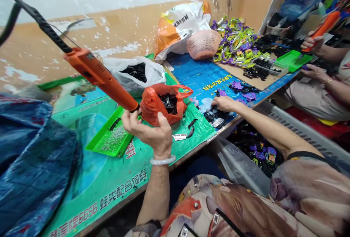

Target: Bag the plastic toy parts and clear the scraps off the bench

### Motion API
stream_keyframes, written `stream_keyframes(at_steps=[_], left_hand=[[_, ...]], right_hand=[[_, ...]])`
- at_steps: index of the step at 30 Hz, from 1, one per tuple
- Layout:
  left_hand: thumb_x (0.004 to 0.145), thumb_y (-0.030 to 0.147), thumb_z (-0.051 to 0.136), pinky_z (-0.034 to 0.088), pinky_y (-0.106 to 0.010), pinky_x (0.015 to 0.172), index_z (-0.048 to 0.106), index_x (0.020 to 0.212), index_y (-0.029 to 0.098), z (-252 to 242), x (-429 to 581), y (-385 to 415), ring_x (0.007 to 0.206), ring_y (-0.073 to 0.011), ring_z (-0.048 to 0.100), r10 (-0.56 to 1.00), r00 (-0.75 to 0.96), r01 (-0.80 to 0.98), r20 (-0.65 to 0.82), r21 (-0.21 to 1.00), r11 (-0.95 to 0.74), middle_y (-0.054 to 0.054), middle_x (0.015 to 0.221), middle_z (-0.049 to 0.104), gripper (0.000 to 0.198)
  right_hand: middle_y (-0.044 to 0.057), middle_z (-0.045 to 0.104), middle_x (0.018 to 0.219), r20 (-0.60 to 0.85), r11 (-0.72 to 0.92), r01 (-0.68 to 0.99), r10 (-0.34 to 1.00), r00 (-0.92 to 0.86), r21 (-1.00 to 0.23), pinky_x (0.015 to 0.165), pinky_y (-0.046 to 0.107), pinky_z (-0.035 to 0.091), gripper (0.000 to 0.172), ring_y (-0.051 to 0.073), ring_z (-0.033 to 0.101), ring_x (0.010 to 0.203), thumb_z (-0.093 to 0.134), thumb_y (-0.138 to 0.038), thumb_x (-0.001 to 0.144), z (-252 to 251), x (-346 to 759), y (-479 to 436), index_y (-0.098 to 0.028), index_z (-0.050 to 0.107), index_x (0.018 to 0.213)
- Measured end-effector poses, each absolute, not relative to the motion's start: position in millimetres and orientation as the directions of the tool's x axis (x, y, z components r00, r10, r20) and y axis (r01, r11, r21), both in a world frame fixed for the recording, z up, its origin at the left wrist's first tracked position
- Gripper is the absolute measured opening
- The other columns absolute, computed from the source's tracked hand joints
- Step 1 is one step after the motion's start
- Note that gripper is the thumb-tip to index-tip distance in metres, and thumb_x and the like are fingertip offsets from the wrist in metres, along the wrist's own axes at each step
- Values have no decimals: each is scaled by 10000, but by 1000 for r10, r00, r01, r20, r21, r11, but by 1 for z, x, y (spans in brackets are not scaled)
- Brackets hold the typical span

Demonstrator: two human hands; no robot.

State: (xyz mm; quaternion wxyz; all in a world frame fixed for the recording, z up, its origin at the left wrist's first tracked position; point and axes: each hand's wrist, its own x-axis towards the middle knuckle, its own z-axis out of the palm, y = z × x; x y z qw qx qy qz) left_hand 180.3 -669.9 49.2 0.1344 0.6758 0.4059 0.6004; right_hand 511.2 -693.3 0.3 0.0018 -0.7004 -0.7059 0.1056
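My left hand (149,131), a pale bracelet (163,160) at its wrist, is raised over the table. Its thumb stands well apart from the fingers, which are at the lower end of a hanging orange electric screwdriver (101,78); no grip around it shows. Just beyond the hand is a red plastic bag (151,104) of black parts. My right hand (224,104) reaches down with bent fingers to a pile of black parts (216,116) at the table edge. Whatever its fingertips hold is too small to make out. Purple parts (247,96) lie beside it.
A green tray (116,152) of small metal pieces stands at left, near a blue sheet (30,156). Behind are a white bag (116,80), a pink basket (203,43) and a yellow-purple heap (236,40). A co-worker's hand (314,43) holds another orange screwdriver (325,27).
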Motion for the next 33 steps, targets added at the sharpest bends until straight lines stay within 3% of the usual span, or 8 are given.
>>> stream_keyframes(at_steps=[2,4,7,10,16,21,27,33], left_hand=[[829,266,666,348,-530,1175,468,1378,176,42,189,-688,1405,-327,406,564,57,399,824,499,-769,-172,1453,465,590],[860,238,640,427,-465,1106,585,1268,190,35,205,-701,1242,-278,552,453,350,307,820,357,-882,-132,1276,618,415],[921,205,558,482,-408,1034,651,1195,175,27,238,-704,1144,-243,594,388,710,230,588,327,-917,-120,1201,673,291],[931,221,560,482,-445,1022,649,1235,168,23,265,-694,1215,-281,545,376,875,300,303,271,-915,-127,1293,643,322],[955,354,573,448,-526,999,703,1137,195,16,260,-679,1304,-353,464,337,941,333,26,105,-937,-132,1297,617,274],[979,336,531,475,-457,952,714,1082,202,4,223,-674,1238,-309,512,381,921,387,-79,86,-918,-115,1336,596,249],[983,337,527,454,-438,989,692,1089,209,0,212,-670,1257,-290,509,396,913,405,-98,102,-909,-93,1343,608,233],[986,203,445,475,-427,935,543,1367,180,12,242,-663,1088,-270,570,478,877,481,-60,111,-870,-114,1149,675,394]], right_hand=[[104,734,1106,-176,-25,993,984,5,-112,764,280,444,410,240,664,977,599,-138,797,-1,509,-684,-219,762,1164],[81,747,978,-135,-74,982,990,51,-175,718,264,418,381,215,653,884,589,-145,793,3,514,-681,-204,768,1123],[23,720,866,1,-118,918,992,128,-379,698,241,398,348,166,608,789,534,-115,763,14,531,-691,-177,756,1024],[-15,646,746,24,-166,846,978,206,-507,646,232,377,232,142,550,700,548,-119,705,26,549,-718,-159,702,874],[6,638,734,-23,-255,887,963,267,-385,616,263,342,173,169,541,682,655,-195,716,23,557,-771,-181,674,888],[64,706,910,49,-67,926,995,92,-371,711,277,385,231,208,609,830,620,-288,861,7,525,-774,-176,718,1038],[119,664,937,32,207,975,978,-205,-87,731,319,310,266,247,556,940,564,-265,924,1,452,-753,-191,757,1090],[125,674,961,-12,89,996,996,-89,17,728,323,298,262,242,558,938,533,-249,945,3,467,-743,-172,765,1041]])
